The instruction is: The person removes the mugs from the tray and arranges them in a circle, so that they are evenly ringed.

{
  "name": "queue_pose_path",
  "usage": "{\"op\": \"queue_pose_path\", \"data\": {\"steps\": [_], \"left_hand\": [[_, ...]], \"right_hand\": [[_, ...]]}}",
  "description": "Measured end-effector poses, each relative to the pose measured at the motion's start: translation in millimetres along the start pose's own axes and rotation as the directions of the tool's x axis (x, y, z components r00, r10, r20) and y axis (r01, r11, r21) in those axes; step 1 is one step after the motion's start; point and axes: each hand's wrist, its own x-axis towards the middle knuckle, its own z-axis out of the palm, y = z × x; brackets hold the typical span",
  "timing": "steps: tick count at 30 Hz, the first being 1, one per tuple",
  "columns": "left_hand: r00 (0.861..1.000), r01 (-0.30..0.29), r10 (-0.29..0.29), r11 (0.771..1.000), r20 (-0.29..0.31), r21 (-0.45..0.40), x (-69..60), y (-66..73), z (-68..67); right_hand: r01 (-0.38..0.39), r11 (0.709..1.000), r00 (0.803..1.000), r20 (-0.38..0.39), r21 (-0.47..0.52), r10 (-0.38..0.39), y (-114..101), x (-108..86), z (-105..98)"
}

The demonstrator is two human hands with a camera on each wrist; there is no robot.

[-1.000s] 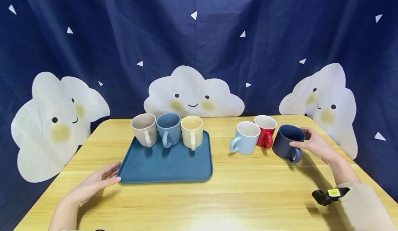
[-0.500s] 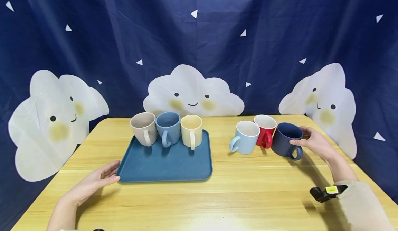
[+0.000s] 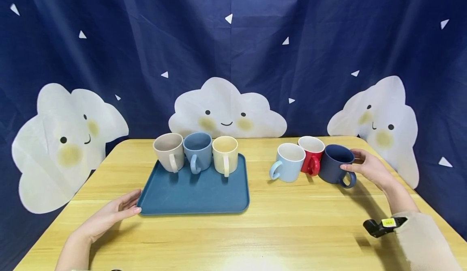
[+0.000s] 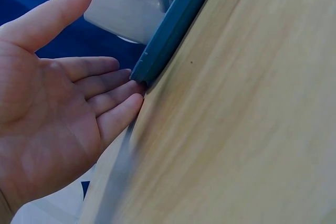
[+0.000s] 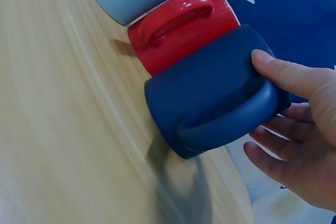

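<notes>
My right hand [image 3: 373,169] holds a navy mug [image 3: 333,163] from its right side, the thumb on the near side by the handle and the fingers behind. In the right wrist view the navy mug [image 5: 205,87] stands upright against a red mug [image 5: 184,27]. Left of the red one is a light blue mug [image 3: 290,163], its handle pointing left. My left hand [image 3: 111,214], fingers extended and thumb apart, touches the near left corner of a dark blue tray [image 3: 193,198]. On that tray stand a beige mug [image 3: 168,151], a blue mug [image 3: 198,151] and a cream mug [image 3: 224,155].
All of this is on a light wooden table [image 3: 292,230]. A navy curtain [image 3: 230,52] with white clouds hangs behind the table's far edge. The tray's mugs line its back side, with handles toward me.
The navy mug has shifted slightly left, closer to the red mug, and its handle has turned a little to the right. My right hand moved with it. My left hand stays at the tray corner.
</notes>
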Motion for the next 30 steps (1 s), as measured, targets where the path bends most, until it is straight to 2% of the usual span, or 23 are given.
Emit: {"op": "queue_pose_path", "data": {"steps": [11, 19, 24, 30], "left_hand": [[1.000, 0.003, -0.003, 1.000, -0.010, -0.018, -1.2, -1.9, 1.8], [1.000, -0.005, 0.005, 1.000, -0.014, -0.016, -1.5, -1.7, 1.5], [1.000, -0.002, 0.002, 1.000, -0.007, -0.017, -1.2, -0.2, 0.9], [1.000, 0.002, -0.002, 1.000, -0.003, -0.014, -0.6, 0.1, 0.5]], "right_hand": [[0.003, 1.000, 1.000, 0.012, 0.024, -0.003, 6, 2.8, -3], [0.017, 0.999, 1.000, 0.022, 0.035, -0.018, 3, 2.1, -2], [0.061, 0.997, 0.998, -0.022, 0.043, -0.061, -5, 0.5, -6], [0.085, 0.996, 0.993, -0.086, -0.025, -0.087, -23, -0.2, -9]]}}
